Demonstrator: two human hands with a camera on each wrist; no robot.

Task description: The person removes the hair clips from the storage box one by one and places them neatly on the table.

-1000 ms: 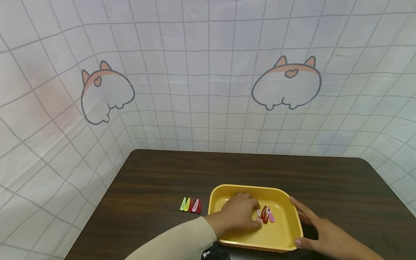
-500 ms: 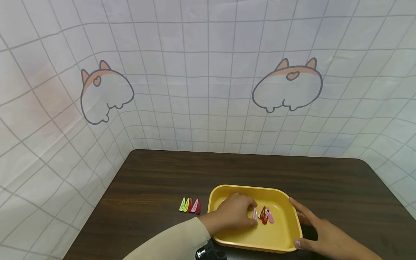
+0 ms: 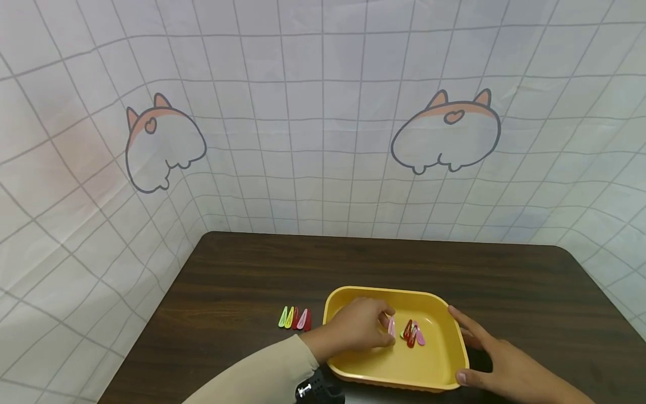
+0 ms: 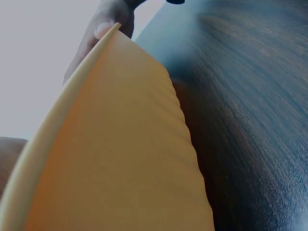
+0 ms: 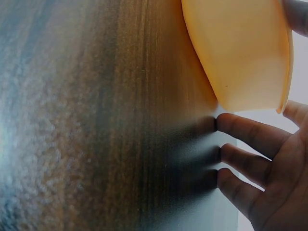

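In the head view my left hand (image 3: 360,324) reaches into the yellow tray (image 3: 434,381) and pinches a pink snap hair clip (image 3: 391,325) between thumb and fingers. Just right of it, a small pile of red hair clips (image 3: 411,338) lies on the tray floor with a purple-pink hair clip (image 3: 420,335) and a bit of green. My right hand (image 3: 504,359) rests at the tray's right end, index finger and thumb touching the rim. In the right wrist view its other fingers (image 5: 250,132) are extended, their tips on the table.
A row of several hair clips (image 3: 295,319), green, yellow, red and pink, lies on the dark wooden table (image 3: 242,269) left of the tray. A white gridded curtain (image 3: 323,140) with cartoon prints stands behind and along the sides.
My left hand has drawn leftward inside the tray, carrying the pink hair clip away from the pile. The right hand stays at the tray's right end.
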